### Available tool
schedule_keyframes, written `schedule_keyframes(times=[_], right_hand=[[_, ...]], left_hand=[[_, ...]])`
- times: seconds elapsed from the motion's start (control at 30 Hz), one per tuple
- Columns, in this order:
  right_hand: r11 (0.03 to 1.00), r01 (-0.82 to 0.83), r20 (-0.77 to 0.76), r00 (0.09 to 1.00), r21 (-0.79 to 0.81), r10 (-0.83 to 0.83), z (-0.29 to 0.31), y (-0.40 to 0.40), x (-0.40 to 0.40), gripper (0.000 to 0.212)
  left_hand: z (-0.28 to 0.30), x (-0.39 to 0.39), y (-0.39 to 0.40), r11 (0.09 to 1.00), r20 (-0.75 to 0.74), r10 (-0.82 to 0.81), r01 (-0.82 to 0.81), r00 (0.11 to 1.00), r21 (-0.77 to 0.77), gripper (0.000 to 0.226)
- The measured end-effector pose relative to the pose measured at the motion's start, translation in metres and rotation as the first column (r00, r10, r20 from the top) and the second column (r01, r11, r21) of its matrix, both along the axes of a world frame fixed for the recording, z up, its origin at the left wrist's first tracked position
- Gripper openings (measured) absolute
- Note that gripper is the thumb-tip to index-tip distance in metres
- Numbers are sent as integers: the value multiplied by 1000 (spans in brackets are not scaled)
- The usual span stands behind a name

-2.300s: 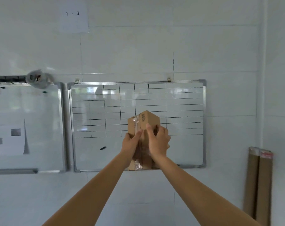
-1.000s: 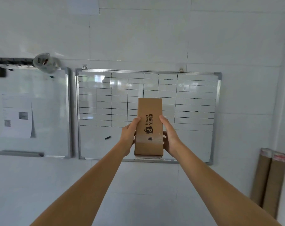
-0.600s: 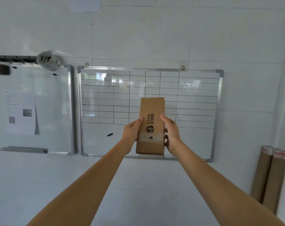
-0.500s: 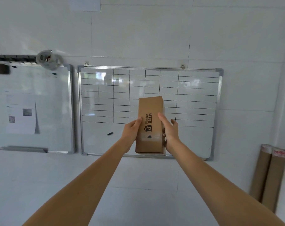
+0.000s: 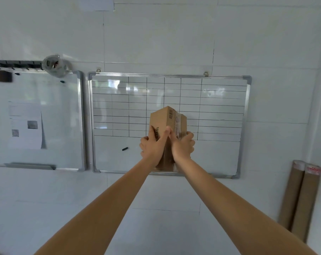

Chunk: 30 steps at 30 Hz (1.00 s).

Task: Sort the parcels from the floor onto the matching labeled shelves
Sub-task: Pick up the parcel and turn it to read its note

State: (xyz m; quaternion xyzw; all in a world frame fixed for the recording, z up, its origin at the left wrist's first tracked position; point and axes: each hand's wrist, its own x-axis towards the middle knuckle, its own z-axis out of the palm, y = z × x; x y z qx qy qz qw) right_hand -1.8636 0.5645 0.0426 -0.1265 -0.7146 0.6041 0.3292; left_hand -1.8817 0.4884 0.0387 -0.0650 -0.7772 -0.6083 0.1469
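A small brown cardboard parcel [image 5: 166, 119] is held upright at arm's length in front of a wall, one corner edge turned toward me. It has black print on its left face and clear tape down its right face. My left hand [image 5: 152, 146] grips the left face. My right hand [image 5: 182, 147] grips the right face. Both arms are stretched out. No shelves and no other parcels are in view.
A gridded whiteboard [image 5: 220, 107] hangs on the white tiled wall behind the parcel. A second whiteboard [image 5: 60, 116] with a pinned paper sheet hangs to its left. Two cardboard tubes [image 5: 301, 197] lean in the right corner. A paper label [image 5: 96, 3] is stuck high on the wall.
I have rotated the parcel in my hands: its flat printed face faced me, and now a corner edge does, showing the taped side. My hands shifted closer together on it.
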Motion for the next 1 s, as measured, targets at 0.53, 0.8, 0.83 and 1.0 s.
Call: schedule_keyframes(times=[0.53,0.8,0.83,1.0], right_hand=[[898,-379,-17,923,-223,385,-14,47,3,68],[875,-352,-56,933,-332,354,-11,48,7,39],[876,-349,-55,935,-334,351,-11,48,6,39],[897,-292,-75,956,-332,283,-15,43,3,41]], left_hand=[[-15,-6,-33,799,-50,-359,335,932,500,61],[-17,-13,-21,748,-67,-397,365,916,555,63],[-17,-14,-21,753,-67,-390,360,918,551,62],[-15,-10,-19,797,-17,-339,296,941,526,43]])
